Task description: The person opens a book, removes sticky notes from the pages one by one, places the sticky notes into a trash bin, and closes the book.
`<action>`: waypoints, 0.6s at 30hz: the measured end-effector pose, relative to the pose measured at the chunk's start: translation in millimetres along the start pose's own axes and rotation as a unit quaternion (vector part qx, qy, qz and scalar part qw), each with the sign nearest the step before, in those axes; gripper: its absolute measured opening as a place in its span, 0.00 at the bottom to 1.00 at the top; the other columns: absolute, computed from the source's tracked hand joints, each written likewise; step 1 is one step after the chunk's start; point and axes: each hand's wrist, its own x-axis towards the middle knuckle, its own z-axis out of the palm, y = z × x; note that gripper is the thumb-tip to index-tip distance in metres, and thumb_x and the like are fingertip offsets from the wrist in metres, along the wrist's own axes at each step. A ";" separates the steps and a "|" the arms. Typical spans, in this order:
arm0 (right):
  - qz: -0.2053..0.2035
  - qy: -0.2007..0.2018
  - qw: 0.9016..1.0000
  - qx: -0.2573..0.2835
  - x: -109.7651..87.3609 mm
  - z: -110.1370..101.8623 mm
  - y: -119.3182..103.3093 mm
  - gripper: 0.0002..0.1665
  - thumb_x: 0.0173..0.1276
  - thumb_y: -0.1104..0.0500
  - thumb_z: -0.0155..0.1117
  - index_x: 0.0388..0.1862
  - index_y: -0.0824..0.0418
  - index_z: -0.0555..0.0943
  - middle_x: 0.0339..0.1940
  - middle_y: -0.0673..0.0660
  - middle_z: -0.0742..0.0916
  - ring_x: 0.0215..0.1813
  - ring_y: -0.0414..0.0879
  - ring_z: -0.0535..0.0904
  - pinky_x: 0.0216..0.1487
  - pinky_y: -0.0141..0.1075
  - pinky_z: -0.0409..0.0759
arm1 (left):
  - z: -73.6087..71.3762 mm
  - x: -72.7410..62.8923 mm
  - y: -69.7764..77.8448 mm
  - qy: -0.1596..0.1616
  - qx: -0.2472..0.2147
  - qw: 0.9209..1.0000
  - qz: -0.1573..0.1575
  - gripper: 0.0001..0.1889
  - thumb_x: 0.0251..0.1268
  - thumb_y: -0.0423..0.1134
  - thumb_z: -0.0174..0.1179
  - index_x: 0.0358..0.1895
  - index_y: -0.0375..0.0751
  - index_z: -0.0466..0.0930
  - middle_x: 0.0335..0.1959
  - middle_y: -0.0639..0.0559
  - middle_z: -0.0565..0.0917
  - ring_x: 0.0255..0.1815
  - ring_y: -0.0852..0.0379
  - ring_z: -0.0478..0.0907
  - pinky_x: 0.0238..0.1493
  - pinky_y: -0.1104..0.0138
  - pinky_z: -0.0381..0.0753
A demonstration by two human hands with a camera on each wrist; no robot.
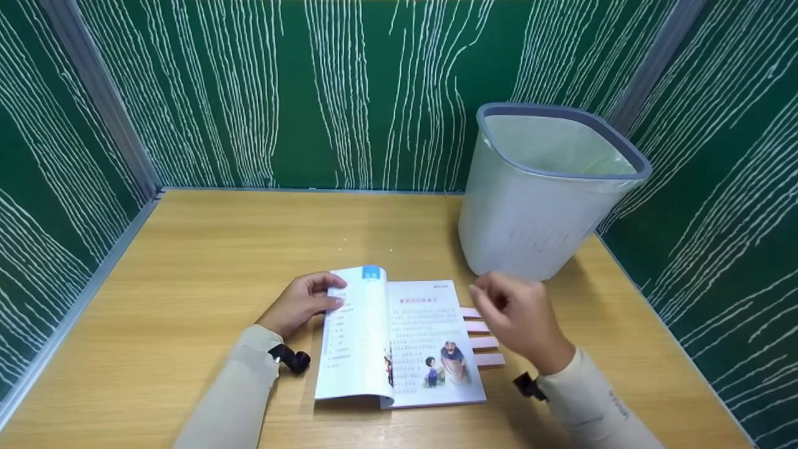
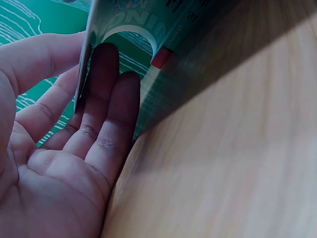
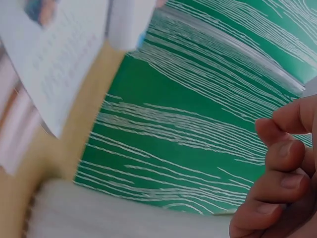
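Observation:
An open book (image 1: 430,330) lies on the table, its left pages lifted and curving at the spine. Its right page carries text and a coloured drawing of two figures. My left hand (image 1: 305,302) grips the left edge of the book; in the left wrist view, fingers show behind the dark green cover (image 2: 173,29). Several pale pink paper strips (image 1: 486,360) jut out past the right page. Just above and right of them is my right hand (image 1: 520,318), raised with curled fingers. The right wrist view shows those curled fingers (image 3: 267,208) with nothing visible in them.
A white bin (image 1: 530,218) with a grey rim and a clear liner stands at the back right of the wooden table (image 1: 206,249). Green panels (image 1: 299,93) with white wavy lines enclose the back and sides. Tiny white specks lie behind the book.

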 end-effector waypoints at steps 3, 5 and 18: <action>-0.002 -0.004 1.000 0.013 -10.0 11.8 0.0 0.11 0.64 0.69 0.71 0.31 0.52 0.85 0.20 0.39 0.78 0.21 0.31 0.69 0.22 0.22 0.68 | 0.0 0.2 0.2 -0.001 0.002 1.000 -0.001 0.22 0.63 0.33 0.72 0.59 0.34 0.79 0.54 0.44 0.83 0.49 0.53 0.82 0.50 0.66 0.87; 0.011 -0.014 0.999 0.032 -16.1 20.0 -1.4 0.11 0.64 0.69 0.71 0.31 0.52 0.85 0.22 0.40 0.80 0.22 0.33 0.71 0.24 0.23 0.70 | -0.1 0.1 0.5 -0.001 0.000 1.000 -0.001 0.22 0.63 0.32 0.72 0.59 0.34 0.79 0.55 0.43 0.83 0.50 0.52 0.82 0.51 0.65 0.87; 0.100 -0.222 0.961 0.129 -48.8 55.7 -5.1 0.14 0.63 0.50 0.79 0.43 0.51 0.85 0.53 0.48 0.84 0.59 0.40 0.77 0.64 0.43 0.77 | -0.2 0.1 0.6 0.003 -0.004 1.000 -0.011 0.22 0.63 0.32 0.72 0.59 0.35 0.79 0.55 0.42 0.82 0.51 0.50 0.82 0.52 0.64 0.87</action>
